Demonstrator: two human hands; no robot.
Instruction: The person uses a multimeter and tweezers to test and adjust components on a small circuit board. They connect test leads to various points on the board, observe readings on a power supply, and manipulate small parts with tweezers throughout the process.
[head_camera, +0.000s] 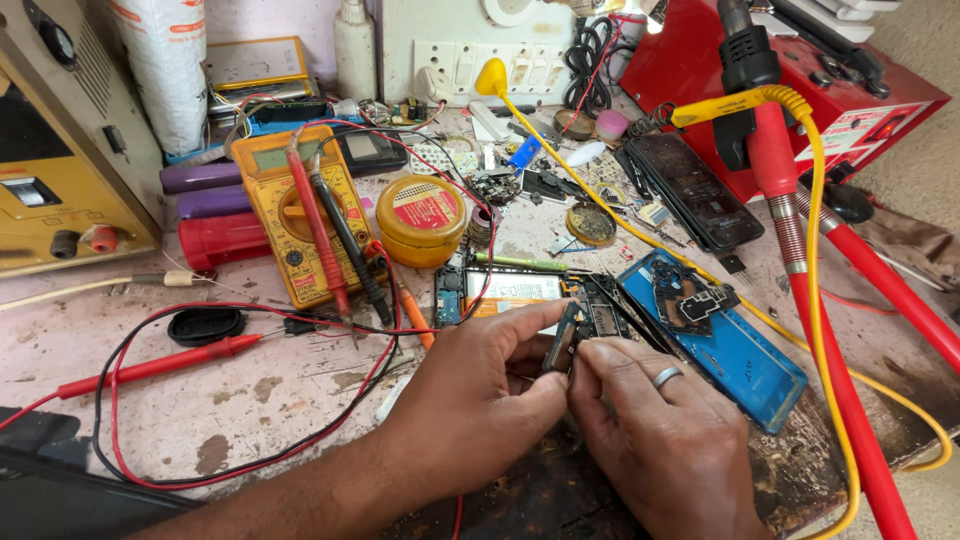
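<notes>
My left hand (480, 385) and my right hand (655, 430) meet at the bench's near middle, both pinching a small dark circuit board (590, 325). The right hand wears a silver ring. Just behind the board lies an opened phone (500, 292) with its battery showing. To the right of my hands rests a blue phone back cover (740, 355) with a dark board piece on it.
A yellow multimeter (290, 205) with red and black probes sits at left, next to a round yellow tin (421, 215). A red probe (160, 365) and looping wires cross the bench (260, 400). A red hot-air hose (800, 250), a yellow cable and a dark phone (693, 190) are right.
</notes>
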